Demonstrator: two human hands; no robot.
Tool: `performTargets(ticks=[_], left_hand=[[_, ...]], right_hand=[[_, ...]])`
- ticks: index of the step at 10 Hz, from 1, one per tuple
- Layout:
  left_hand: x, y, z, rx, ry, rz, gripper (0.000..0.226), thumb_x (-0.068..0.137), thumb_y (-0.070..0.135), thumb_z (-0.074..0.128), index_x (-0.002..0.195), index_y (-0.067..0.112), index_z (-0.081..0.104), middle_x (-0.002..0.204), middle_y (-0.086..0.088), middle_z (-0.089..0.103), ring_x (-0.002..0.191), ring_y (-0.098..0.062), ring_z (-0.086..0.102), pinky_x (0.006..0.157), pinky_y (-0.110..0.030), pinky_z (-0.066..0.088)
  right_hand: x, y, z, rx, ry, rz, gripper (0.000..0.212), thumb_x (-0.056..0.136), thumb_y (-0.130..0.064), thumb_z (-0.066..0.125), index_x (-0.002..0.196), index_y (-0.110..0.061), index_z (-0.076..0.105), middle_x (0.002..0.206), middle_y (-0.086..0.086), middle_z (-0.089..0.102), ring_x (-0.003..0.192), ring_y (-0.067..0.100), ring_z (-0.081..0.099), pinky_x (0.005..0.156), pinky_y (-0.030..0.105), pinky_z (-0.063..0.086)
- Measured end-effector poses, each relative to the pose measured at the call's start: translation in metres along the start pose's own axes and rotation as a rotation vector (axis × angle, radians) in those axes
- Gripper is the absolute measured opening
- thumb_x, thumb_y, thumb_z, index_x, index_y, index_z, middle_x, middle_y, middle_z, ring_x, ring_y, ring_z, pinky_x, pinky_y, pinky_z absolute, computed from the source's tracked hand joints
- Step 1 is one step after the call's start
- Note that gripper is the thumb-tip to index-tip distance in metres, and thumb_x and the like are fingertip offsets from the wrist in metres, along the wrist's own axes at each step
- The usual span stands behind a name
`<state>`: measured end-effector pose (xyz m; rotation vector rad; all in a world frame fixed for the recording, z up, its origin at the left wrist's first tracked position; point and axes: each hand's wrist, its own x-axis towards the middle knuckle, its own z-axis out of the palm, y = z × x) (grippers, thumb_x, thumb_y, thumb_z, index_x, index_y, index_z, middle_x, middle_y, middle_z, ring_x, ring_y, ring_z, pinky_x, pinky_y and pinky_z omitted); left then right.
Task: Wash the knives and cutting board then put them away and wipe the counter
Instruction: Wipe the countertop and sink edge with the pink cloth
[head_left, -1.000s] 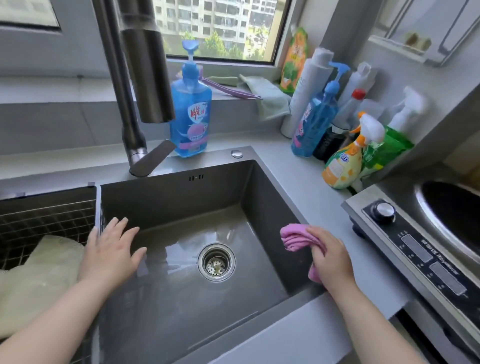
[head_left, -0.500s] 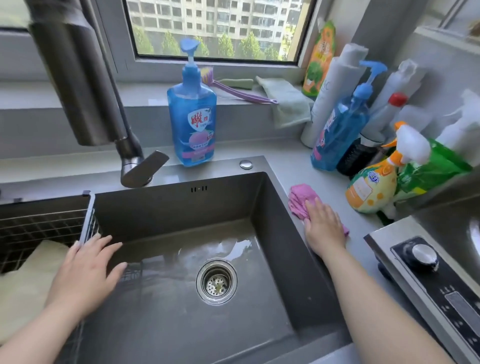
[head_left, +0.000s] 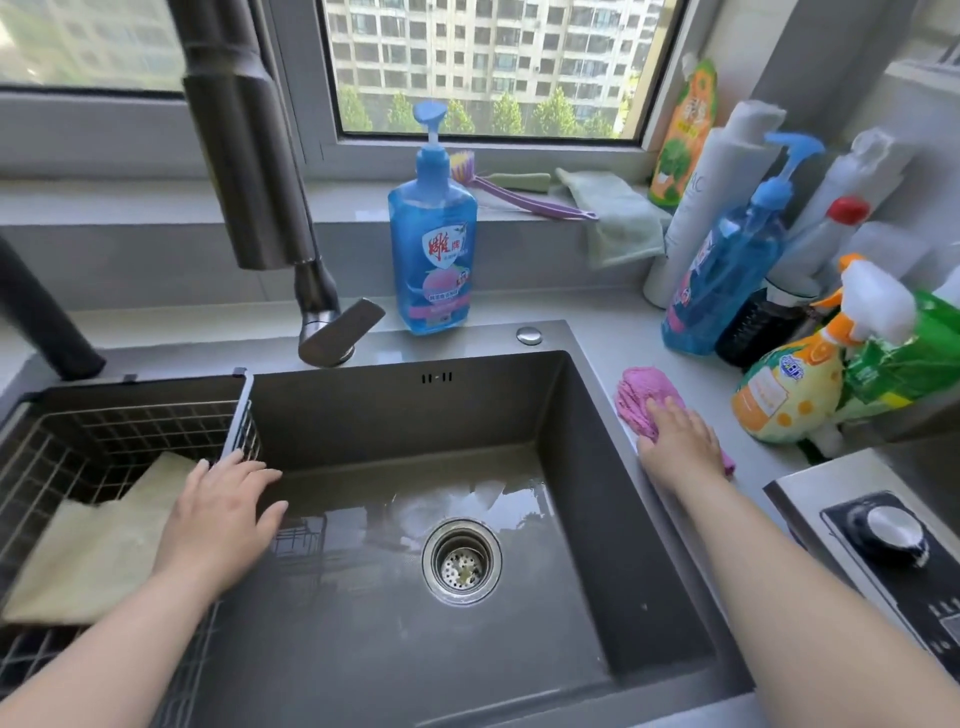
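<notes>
My right hand (head_left: 678, 441) presses a pink cloth (head_left: 641, 395) flat on the grey counter (head_left: 618, 312) along the right rim of the sink (head_left: 597, 441); its fingers lie straight on the cloth. My left hand (head_left: 218, 514) rests with spread fingers on the edge of the wire drain basket (head_left: 104, 431) at the sink's left side. A pale cutting board (head_left: 88, 556) lies in that basket. No knives are in view. A little water stands on the sink floor around the drain (head_left: 461, 561).
A tall faucet (head_left: 260, 171) rises behind the sink. A blue soap pump bottle (head_left: 432, 249) stands beside it. Several cleaning bottles (head_left: 779, 291) crowd the back right corner. A brush (head_left: 514, 192) and a green cloth (head_left: 618, 218) lie on the window sill. A cooktop (head_left: 883, 540) sits at right.
My right hand slid the pink cloth away from me along the counter beside the sink, from gripping it near the front to pressing it flat. My left hand stayed on the basket's edge.
</notes>
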<state>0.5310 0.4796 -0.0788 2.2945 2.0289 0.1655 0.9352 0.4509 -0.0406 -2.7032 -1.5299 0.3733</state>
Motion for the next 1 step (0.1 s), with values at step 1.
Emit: performTargets(ticks=[1], left_hand=[[-0.0165, 0.0021, -0.0091, -0.006, -0.015, -0.012, 0.037, 0.093, 0.033, 0.045, 0.128, 0.021, 0.050, 0.138, 0.003, 0.048, 0.140, -0.015, 0.023, 0.114, -0.032, 0.004]], right_hand=[[-0.0212, 0.0030, -0.0090, -0.052, 0.049, -0.028, 0.057, 0.095, -0.022, 0.039, 0.147, -0.018, 0.018, 0.156, 0.003, 0.017, 0.144, 0.024, 0.009, 0.116, 0.036, 0.008]])
